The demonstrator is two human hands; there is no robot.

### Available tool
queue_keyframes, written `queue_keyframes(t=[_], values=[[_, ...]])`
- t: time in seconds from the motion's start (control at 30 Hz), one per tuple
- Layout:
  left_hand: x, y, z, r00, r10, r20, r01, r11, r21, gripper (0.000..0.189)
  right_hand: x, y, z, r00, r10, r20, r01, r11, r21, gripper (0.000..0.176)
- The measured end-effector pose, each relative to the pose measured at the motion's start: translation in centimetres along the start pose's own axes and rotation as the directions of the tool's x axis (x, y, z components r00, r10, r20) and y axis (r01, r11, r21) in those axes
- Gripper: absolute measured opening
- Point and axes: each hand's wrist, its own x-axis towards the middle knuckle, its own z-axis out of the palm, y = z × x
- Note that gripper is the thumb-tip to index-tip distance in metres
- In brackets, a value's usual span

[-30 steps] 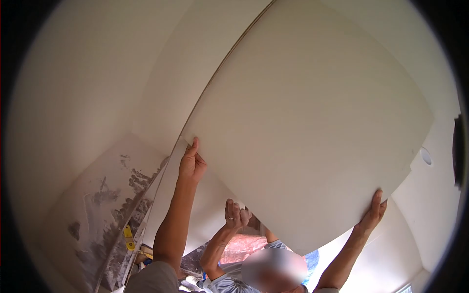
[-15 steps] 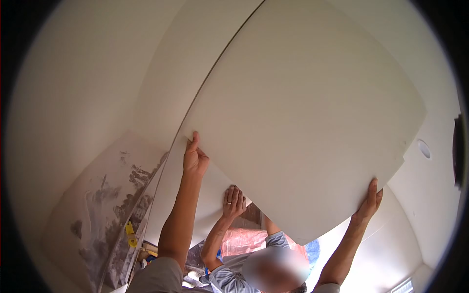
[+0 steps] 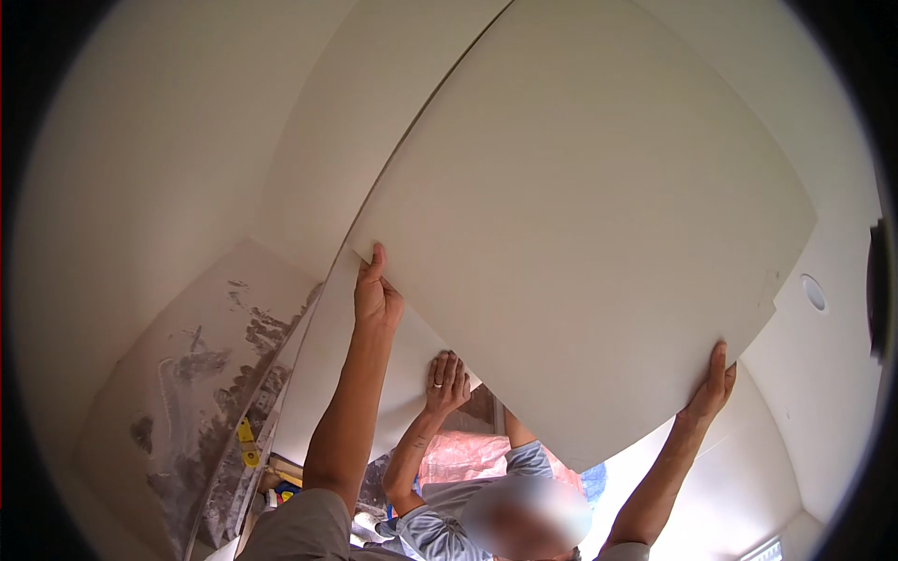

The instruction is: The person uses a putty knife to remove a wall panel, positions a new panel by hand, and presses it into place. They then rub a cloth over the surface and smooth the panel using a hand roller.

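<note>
A large pale panel (image 3: 589, 215) is held up overhead, one corner pointing down toward the bottom of the view. My left hand (image 3: 378, 288) grips its lower left edge, thumb on the visible face and fingers behind. At the lower right edge, my right hand (image 3: 713, 385) holds the panel, its thumb also on the face. Between my arms, a co-worker (image 3: 458, 510) reaches up; one hand (image 3: 448, 381), with a ring on it, touches the panel's lower edge. The co-worker's other hand is hidden behind the panel.
A dark gap runs along the panel's left side, beside a pale surface (image 3: 309, 140). At lower left are a smeared, stained surface (image 3: 187, 411) and a yellow tool (image 3: 247, 443). Pink sheeting (image 3: 458, 456) lies below. A round fitting (image 3: 813, 293) is at the right.
The view has shifted slightly. My left hand and the panel's left corner appear a little higher, near the dark gap. Both hands keep their hold.
</note>
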Motion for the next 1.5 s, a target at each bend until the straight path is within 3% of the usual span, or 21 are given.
queue_keyframes(t=[0.1,0.2,0.4,0.5,0.8,1.0,1.17,1.4,1.5], values=[[-0.2,-0.1,0.2,0.999,0.029,0.019,-0.029,1.0,0.006,0.033,0.0,-0.2,0.1,1.0,0.019,-0.024,-0.019,0.999,-0.031,0.046],[-0.6,-0.1,1.0,0.994,0.023,-0.102,-0.021,1.0,0.024,0.036,-0.2,-0.6,0.8,0.998,0.012,-0.063,-0.016,0.998,-0.054,0.048],[0.1,-0.3,0.0,1.0,0.012,0.023,-0.013,1.0,0.028,0.038,-0.4,-1.0,0.9,0.999,-0.022,-0.026,0.021,0.998,-0.066,0.049],[0.0,-0.5,0.0,0.999,0.031,-0.029,-0.03,0.999,0.041,0.039,-0.2,-0.6,0.4,0.999,-0.033,-0.015,0.032,0.998,-0.063,0.049],[0.2,-0.9,-0.2,0.998,0.029,0.051,-0.029,1.0,-0.01,0.036,0.3,-0.8,0.4,1.0,-0.012,0.0,0.012,0.999,-0.05,0.046],[0.5,-1.5,-0.4,0.999,0.039,-0.008,-0.039,0.997,-0.067,0.034,0.6,0.1,-0.1,1.0,-0.03,-0.007,0.03,1.0,-0.001,0.042],[0.4,-1.9,-0.2,0.996,0.093,-0.004,-0.094,0.994,-0.063,0.038,1.1,0.7,-1.0,0.999,-0.023,0.037,0.022,1.0,0.009,0.043],[0.0,-2.1,0.7,0.994,0.098,-0.052,-0.101,0.993,-0.057,0.043,1.1,1.0,-0.6,1.0,-0.025,-0.017,0.025,1.0,-0.011,0.046],[-0.2,-2.3,1.1,0.993,0.105,-0.046,-0.109,0.99,-0.09,0.054,1.1,1.1,-0.9,1.0,-0.026,-0.01,0.026,0.999,-0.025,0.045]])
